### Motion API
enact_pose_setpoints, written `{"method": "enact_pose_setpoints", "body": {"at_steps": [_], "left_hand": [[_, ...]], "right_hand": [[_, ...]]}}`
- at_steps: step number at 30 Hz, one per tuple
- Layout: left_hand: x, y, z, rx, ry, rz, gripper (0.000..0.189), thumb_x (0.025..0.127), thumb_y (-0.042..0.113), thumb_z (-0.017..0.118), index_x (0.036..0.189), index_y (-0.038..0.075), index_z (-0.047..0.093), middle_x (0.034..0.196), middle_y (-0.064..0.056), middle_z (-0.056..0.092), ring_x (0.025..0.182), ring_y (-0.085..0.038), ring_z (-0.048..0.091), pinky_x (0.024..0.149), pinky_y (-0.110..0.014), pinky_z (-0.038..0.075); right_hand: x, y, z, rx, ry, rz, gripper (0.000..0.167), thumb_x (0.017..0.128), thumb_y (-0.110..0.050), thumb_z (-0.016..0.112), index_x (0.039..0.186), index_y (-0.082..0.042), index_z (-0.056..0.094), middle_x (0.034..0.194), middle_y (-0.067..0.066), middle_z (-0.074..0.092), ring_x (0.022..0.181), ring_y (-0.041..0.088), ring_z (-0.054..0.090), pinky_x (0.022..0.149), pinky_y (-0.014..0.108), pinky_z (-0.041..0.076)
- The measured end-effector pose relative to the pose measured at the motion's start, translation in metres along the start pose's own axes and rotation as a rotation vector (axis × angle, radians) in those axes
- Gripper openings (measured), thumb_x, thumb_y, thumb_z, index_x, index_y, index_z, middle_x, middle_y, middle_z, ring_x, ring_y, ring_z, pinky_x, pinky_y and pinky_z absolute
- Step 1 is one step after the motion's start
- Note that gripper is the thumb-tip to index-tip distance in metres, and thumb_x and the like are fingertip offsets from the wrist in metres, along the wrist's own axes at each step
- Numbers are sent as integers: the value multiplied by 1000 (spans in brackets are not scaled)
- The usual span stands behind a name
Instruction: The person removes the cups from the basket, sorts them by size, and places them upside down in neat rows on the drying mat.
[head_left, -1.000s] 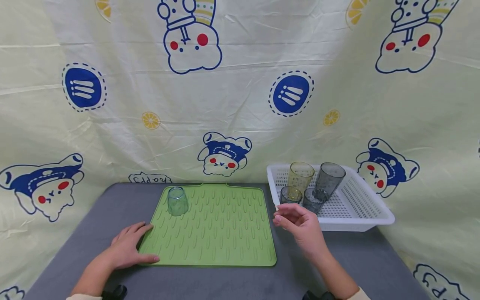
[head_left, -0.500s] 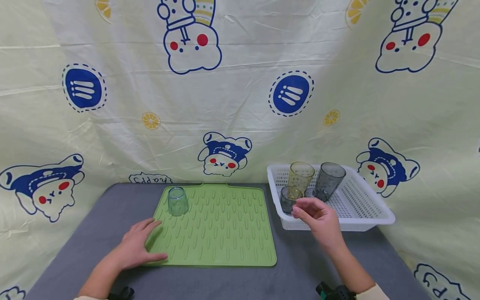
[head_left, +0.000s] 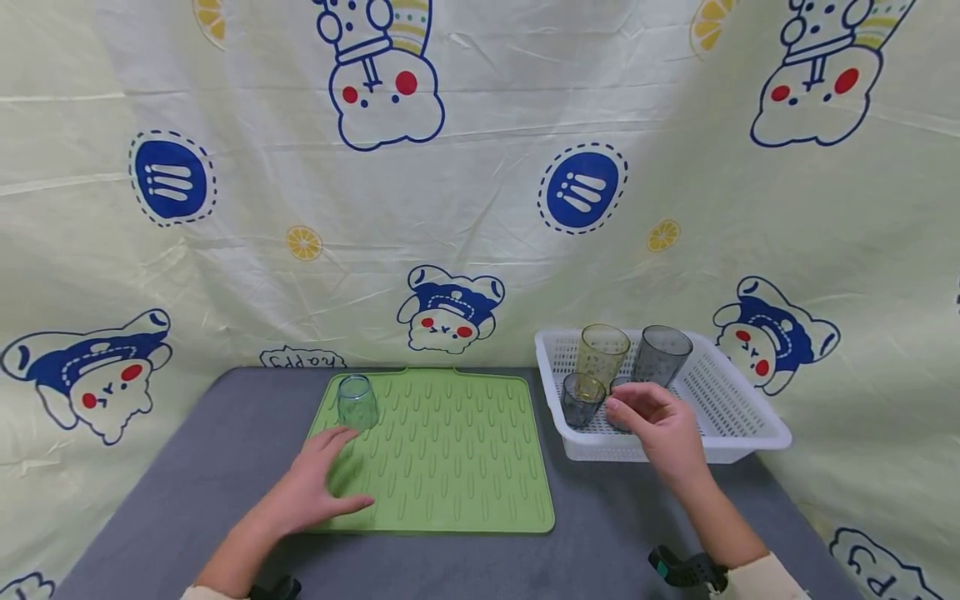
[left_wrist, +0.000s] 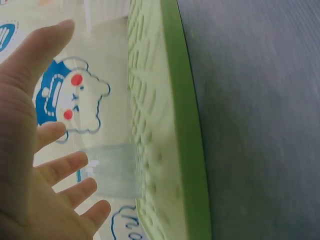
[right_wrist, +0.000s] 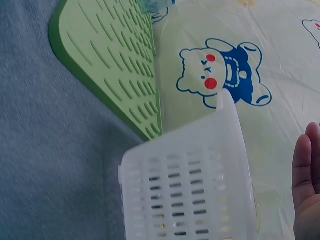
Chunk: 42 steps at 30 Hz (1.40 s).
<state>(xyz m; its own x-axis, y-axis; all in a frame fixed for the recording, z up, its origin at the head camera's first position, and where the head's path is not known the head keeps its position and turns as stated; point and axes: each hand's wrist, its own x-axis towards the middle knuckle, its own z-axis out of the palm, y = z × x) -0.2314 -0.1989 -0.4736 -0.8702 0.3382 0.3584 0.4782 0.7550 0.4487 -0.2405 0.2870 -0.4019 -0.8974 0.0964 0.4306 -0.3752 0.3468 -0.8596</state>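
My left hand [head_left: 311,487] hovers over the left part of a ribbed green drying mat [head_left: 450,483], fingers spread and thumb apart. Just beyond its fingertips, a bluish clear glass [head_left: 357,406] stands upside down at the mat's back left; the left wrist view shows this glass [left_wrist: 112,172] behind the fingers. Over the front edge of a white basket [head_left: 738,442], my right hand [head_left: 667,437] has loosely bent fingers. It partly covers a small grey glass [head_left: 619,383]; contact cannot be made out. Beside that are another small dark glass [head_left: 582,404], a tall amber glass [head_left: 602,357] and a tall grey glass [head_left: 662,358].
A grey cloth [head_left: 420,571] covers the table under mat and basket. Behind hangs a pale sheet [head_left: 480,183] printed with cartoon bears. In the right wrist view the basket's slotted wall [right_wrist: 185,175] stands close to the mat's corner [right_wrist: 70,30].
My right hand has moved right, from beside the basket's front left corner to over its front edge. My left hand has moved right and over the mat, nearer the upside-down glass.
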Motion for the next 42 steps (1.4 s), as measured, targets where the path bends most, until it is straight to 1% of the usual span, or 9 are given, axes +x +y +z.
{"method": "enact_pose_setpoints", "body": {"at_steps": [7,14,22,24,32,34,37,40,42], "left_hand": [[10,14,13,-93,13,19,89,76,42,89,149,10,49,149,-17,52,138,-41,49,109,-63,44],[17,31,19,-248,16,-37,82,81,36,86,149,11,48,149,-14,52,138,-40,51,108,-60,47],[25,52,29,-454,-32,-86,76,86,33,84,150,16,47,149,-9,52,139,-37,50,113,-53,46],[26,56,33,-489,-39,-83,75,87,33,83,150,14,47,150,-8,52,140,-37,50,113,-52,46],[26,69,46,-600,-68,-80,71,88,27,82,149,15,47,149,-8,53,138,-40,50,113,-53,46],[27,72,49,-617,-75,-79,69,89,26,81,148,14,47,148,-9,53,137,-40,50,113,-53,46],[27,77,53,-650,-86,-86,67,89,23,81,147,13,48,147,-10,54,137,-39,51,113,-52,46],[28,81,57,-683,-99,-87,65,90,22,80,147,13,49,147,-13,55,135,-40,52,113,-53,46],[27,84,60,-698,-110,-88,64,90,22,80,146,13,49,146,-14,55,135,-40,52,113,-53,46]], "right_hand": [[11,5,-9,-73,43,-21,26,95,-17,75,113,0,70,94,-6,74,79,5,70,73,20,61],[25,12,-16,-124,66,-31,30,95,-22,75,115,1,71,94,-15,71,81,1,69,72,15,58],[41,24,-28,-227,48,7,35,95,-31,75,118,-4,72,99,-19,68,90,-5,65,78,7,53],[45,27,-31,-270,35,32,39,94,-36,75,119,-6,72,101,-16,68,91,-6,63,78,7,52],[60,44,-44,-343,-57,86,53,94,-44,74,126,-3,68,126,20,66,97,-8,59,81,3,46],[63,48,-48,-368,-87,99,54,95,-44,73,129,-3,66,129,21,65,104,2,62,84,8,49],[67,52,-53,-398,-151,128,58,95,-46,72,134,-4,63,137,22,61,118,28,63,95,31,57],[72,56,-57,-434,-235,158,65,94,-49,72,140,-4,59,146,25,53,130,46,53,100,57,52],[76,58,-58,-453,-292,181,72,92,-49,74,143,-3,55,150,27,48,136,49,47,103,65,48]]}}
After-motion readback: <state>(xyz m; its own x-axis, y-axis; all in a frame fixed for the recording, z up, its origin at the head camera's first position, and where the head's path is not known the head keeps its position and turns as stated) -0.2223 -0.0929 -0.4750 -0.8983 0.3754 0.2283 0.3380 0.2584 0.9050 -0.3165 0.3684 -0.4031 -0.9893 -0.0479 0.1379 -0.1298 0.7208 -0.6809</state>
